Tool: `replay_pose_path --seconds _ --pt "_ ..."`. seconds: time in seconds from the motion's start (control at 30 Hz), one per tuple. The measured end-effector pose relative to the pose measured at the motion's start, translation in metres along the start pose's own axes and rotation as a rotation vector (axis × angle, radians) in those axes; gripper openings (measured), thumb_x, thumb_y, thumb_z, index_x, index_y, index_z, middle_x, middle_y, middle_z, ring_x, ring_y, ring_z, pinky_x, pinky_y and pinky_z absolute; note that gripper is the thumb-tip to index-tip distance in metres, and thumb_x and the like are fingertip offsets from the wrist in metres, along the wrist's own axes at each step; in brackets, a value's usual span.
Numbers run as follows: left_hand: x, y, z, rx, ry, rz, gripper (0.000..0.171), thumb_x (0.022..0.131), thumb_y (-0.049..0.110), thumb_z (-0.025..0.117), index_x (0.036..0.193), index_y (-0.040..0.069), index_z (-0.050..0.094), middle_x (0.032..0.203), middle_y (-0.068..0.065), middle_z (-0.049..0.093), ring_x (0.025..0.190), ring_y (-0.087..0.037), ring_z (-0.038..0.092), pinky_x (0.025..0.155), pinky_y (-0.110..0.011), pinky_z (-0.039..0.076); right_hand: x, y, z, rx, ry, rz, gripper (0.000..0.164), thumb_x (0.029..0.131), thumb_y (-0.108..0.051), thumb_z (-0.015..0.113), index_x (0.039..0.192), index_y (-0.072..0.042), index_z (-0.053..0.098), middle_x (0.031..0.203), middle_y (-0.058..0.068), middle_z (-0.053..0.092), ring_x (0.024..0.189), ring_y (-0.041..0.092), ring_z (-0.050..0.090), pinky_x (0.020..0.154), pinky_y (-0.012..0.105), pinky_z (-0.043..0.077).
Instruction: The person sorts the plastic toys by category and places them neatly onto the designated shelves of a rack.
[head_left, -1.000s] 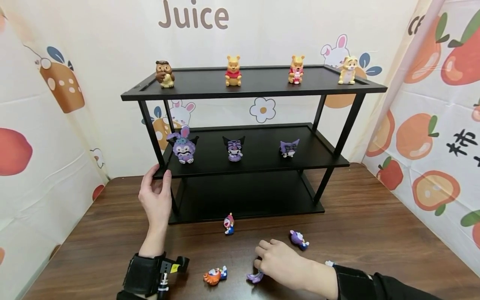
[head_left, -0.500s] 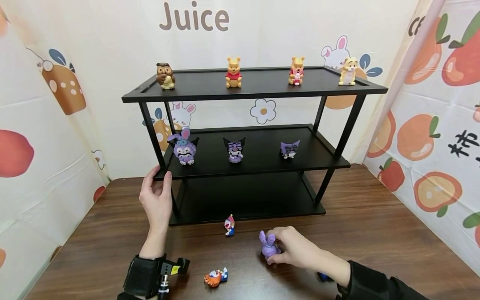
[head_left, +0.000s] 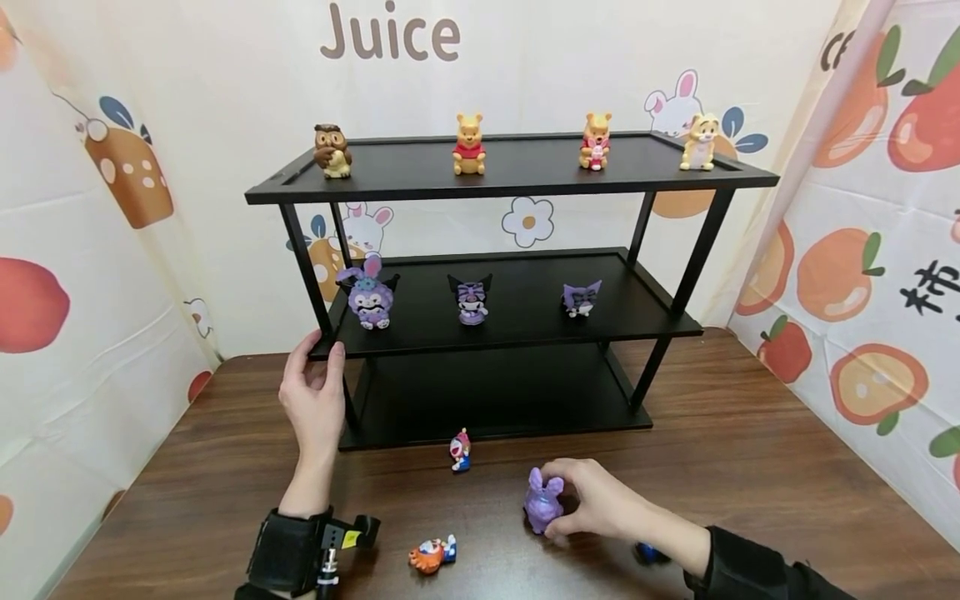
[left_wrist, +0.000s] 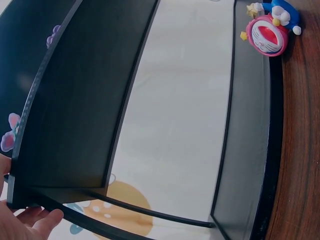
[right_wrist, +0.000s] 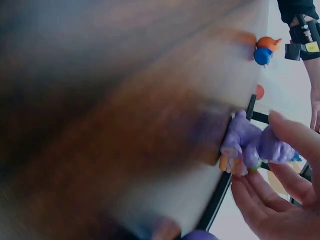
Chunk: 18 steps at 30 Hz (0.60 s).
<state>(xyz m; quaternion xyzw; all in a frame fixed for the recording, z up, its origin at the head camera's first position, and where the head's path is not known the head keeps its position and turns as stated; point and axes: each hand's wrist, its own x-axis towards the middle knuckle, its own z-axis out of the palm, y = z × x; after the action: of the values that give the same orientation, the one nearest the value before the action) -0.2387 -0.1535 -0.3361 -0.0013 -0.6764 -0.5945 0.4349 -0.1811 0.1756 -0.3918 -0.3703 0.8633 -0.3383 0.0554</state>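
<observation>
Head view: both hands are well apart, each clamped on something. The right hand (head_left: 596, 500) works low, right of centre, its forearm coming in from the lower right corner out of a black sleeve (head_left: 757, 567). The wrist is angled so that the fingers point left. Thumb and fingers close on the sides of a glossy purple rabbit-eared figurine (head_left: 543, 502), which is upright with its ears on top; whether its base meets the brown wood-grain desk (head_left: 225, 467), I cannot tell. The right wrist view shows the same hold, with the thumb above and the fingers below the figurine.

The left hand (head_left: 313, 400) is left of centre, its forearm rising steeply from the lower left out of a black cuff (head_left: 288, 550). Its fingers point upward and grip the front left corner of the middle tier of a black three-tier shelf (head_left: 525, 308), the thumb on the right. In the left wrist view, this corner and the fingertips sit at the lower left.

On the desk, a small orange-and-blue figurine (head_left: 430, 556) lies at lower centre, and a pink-and-blue figurine (head_left: 461, 451) is just in front of the bottom tier. A dark blue item (head_left: 649, 553) shows partly beneath the right forearm. Above the left hand, a purple figurine with tall rabbit ears (head_left: 369, 293) occupies the left end of the middle tier.
</observation>
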Motion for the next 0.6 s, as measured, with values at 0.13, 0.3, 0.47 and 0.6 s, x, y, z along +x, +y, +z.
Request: replay_pose_path --seconds 0.13,0.3,0.47,0.6 --pt "0.001 -0.002 -0.001 0.001 -0.001 -0.004 0.036 0.084 0.01 0.059 0.116 -0.004 0.054 0.11 -0.016 0.054 0.084 -0.004 0.056 0.071 -0.013 0.044 0.008 0.004 -0.01 0.01 -0.151 -0.095 0.046 0.066 -0.017 0.077 0.107 -0.011 0.057 0.101 -0.007 0.058 0.089 0.003 0.052 0.076 0.023 0.044" --pt "0.002 -0.002 -0.002 -0.003 -0.005 -0.009 0.036 0.084 0.008 0.059 0.116 -0.007 0.054 0.11 -0.018 0.053 0.083 -0.005 0.056 0.071 -0.013 0.044 0.027 0.01 -0.024 0.082 -0.403 -0.237 0.052 0.069 -0.01 0.075 0.116 -0.011 0.053 0.115 -0.004 0.055 0.102 0.005 0.049 0.084 0.024 0.041" --pt "-0.001 0.012 -0.002 -0.024 -0.012 -0.005 0.035 0.084 0.007 0.059 0.114 -0.008 0.054 0.109 -0.019 0.054 0.082 -0.005 0.056 0.071 -0.013 0.044 0.04 0.013 -0.031 0.159 -0.617 -0.25 0.048 0.072 -0.002 0.071 0.116 -0.011 0.054 0.118 -0.005 0.053 0.105 0.004 0.048 0.086 0.024 0.04" --pt "-0.002 0.012 -0.001 -0.015 -0.011 0.008 0.035 0.084 0.007 0.059 0.114 -0.008 0.054 0.109 -0.018 0.054 0.082 -0.006 0.056 0.071 -0.013 0.044 0.044 0.012 -0.031 0.175 -0.662 -0.241 0.045 0.072 0.002 0.07 0.112 -0.012 0.057 0.115 -0.006 0.055 0.102 0.003 0.049 0.085 0.023 0.041"
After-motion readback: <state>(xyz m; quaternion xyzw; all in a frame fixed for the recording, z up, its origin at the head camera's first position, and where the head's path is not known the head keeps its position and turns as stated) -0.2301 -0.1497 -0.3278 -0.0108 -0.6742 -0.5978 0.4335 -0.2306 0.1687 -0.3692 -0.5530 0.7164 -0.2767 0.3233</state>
